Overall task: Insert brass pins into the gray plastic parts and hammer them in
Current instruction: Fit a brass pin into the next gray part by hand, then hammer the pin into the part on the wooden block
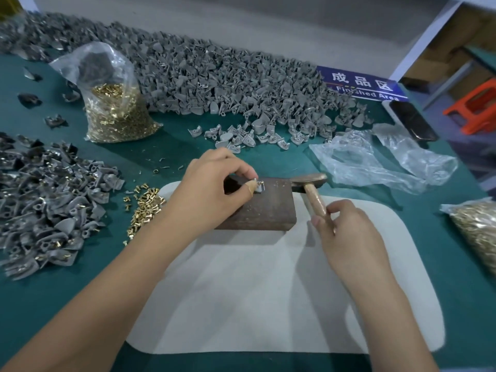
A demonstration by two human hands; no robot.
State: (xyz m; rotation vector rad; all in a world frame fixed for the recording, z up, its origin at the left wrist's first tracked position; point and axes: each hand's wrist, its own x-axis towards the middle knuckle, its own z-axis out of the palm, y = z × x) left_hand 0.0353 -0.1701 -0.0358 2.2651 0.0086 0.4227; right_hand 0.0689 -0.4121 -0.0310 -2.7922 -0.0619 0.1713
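My left hand pinches a small gray plastic part between thumb and fingers, holding it on top of a dark brown metal block. A pin in the part is hard to make out. My right hand grips the wooden handle of a small hammer, whose head lies just right of the block's top edge. Loose brass pins lie scattered left of the block. A pile of gray parts with pins sits at the left.
A white mat lies under the block on the green table. A clear bag of brass pins stands at the back left, another bag at the right edge. A long heap of gray parts fills the back. Crumpled plastic, a blue sign and a dark phone lie at the right.
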